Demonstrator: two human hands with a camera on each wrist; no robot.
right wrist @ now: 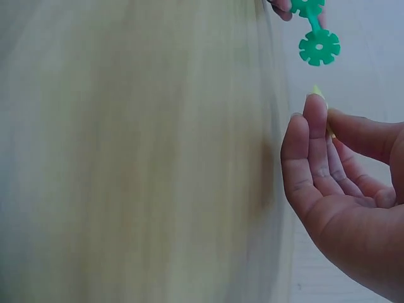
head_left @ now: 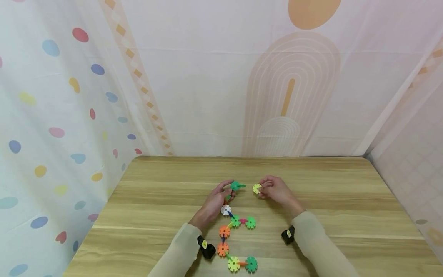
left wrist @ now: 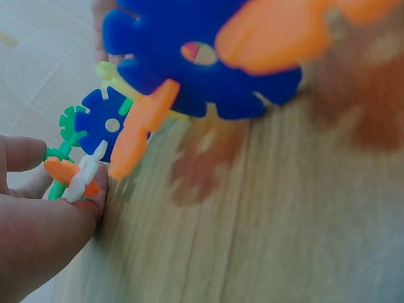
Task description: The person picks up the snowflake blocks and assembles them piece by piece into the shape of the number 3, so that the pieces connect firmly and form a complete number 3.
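Snowflake-disc chain [head_left: 235, 234] lies on the tabletop [head_left: 328, 215], running from its near edge up to the left hand [head_left: 216, 202], whose fingers pinch the green end piece [head_left: 237, 186]. Right hand [head_left: 277, 191] pinches a loose yellow disc [head_left: 257, 188] just beside it, not yet joined (one link left, I'd judge). Open room all round; walls well apart.

Yellow disc [right wrist: 317, 92] mostly hidden behind fingers [right wrist: 314, 136].
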